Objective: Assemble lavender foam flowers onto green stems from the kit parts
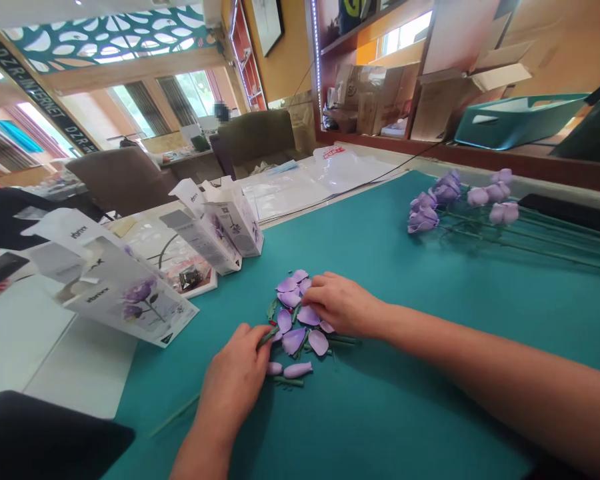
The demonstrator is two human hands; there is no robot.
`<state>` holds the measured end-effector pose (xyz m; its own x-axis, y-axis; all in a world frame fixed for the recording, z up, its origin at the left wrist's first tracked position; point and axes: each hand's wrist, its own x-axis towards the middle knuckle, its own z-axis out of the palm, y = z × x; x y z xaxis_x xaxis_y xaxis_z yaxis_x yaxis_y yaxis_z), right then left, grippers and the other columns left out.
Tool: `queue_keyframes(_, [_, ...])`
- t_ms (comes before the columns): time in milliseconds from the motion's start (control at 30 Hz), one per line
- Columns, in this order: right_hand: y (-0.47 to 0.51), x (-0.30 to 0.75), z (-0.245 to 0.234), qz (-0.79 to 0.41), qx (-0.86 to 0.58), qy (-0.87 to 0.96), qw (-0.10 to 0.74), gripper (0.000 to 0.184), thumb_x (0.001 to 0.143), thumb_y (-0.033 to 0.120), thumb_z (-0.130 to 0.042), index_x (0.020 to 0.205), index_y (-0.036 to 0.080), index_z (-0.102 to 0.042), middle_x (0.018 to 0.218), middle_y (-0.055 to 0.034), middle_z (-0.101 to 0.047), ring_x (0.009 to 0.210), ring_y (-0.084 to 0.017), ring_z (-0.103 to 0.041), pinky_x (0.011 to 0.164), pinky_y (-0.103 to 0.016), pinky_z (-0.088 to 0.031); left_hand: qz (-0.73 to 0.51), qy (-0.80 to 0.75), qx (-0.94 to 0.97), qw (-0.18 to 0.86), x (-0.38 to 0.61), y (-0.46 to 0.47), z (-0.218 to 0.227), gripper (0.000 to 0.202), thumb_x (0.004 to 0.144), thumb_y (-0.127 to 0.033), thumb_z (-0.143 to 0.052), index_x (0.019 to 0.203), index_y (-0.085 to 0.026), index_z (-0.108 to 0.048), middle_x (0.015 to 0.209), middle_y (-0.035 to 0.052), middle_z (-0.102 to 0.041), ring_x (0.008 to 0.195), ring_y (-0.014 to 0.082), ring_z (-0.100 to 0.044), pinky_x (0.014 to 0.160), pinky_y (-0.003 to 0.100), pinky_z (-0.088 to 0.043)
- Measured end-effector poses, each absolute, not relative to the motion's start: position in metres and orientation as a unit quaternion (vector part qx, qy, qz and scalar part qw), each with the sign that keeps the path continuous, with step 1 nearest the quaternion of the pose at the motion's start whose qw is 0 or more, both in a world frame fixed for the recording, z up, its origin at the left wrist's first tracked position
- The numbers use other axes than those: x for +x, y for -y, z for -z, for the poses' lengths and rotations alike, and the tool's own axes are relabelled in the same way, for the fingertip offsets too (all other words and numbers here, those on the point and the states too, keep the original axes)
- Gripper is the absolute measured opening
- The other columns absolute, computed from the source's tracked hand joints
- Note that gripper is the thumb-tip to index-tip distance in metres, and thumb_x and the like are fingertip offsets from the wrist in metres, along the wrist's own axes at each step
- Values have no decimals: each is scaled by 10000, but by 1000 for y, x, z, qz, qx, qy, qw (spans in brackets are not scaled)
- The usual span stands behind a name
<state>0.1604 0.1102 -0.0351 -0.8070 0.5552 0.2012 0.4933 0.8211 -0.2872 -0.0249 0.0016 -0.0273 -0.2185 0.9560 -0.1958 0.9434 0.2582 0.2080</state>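
My left hand [237, 370] is closed around a long green artificial flower stem [177, 413]; one end of it pokes out past the thumb and the other trails to the lower left. A heap of loose purple petals [294, 341] lies just beyond, mixed with short green stem pieces. My right hand [347, 303] reaches into the far right side of this heap, its fingertips pinched together. What they grip, if anything, is hidden behind the fingers. Beside my left fingers lie two pale purple bud pieces [298, 370] and a short green piece [289, 382].
Assembled purple flowers [424, 212] on long stems lie at the right back of the green mat [380, 413]. Opened white flower boxes [130, 293] stand at the left. A dark object [570, 212] rests by the right back edge. Beyond are cardboard boxes and a teal basket [517, 120].
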Motion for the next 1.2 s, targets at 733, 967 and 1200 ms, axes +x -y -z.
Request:
queue_keyframes(733, [-110, 59, 20, -10, -290, 956, -46, 217, 775, 168, -603, 970, 126, -687, 943, -166, -713, 942, -287, -664, 725, -340, -525, -103, -808, 574, 80, -32, 2, 13, 270, 906, -310, -350, 776, -234, -575, 758, 38, -666, 690, 196, -585, 543, 281, -285])
queue_keyframes(967, [-112, 63, 22, -18, -286, 956, -61, 228, 801, 243, -593, 979, 132, -682, 939, -143, -719, 896, -277, -678, 680, -320, -533, -107, -806, 576, 80, -32, 3, 12, 258, 907, -317, -358, 780, -240, -569, 761, 34, -672, 698, 198, -591, 543, 277, -285])
queue_keyframes(1200, [-110, 55, 24, -20, -286, 956, -55, 241, 801, 162, -557, 1010, 126, -672, 976, -161, -708, 949, -275, -667, 718, -326, -527, -101, -808, 576, 78, -33, 3, 11, 259, 908, -306, -363, 776, -235, -575, 749, 42, -676, 694, 205, -599, 538, 280, -284])
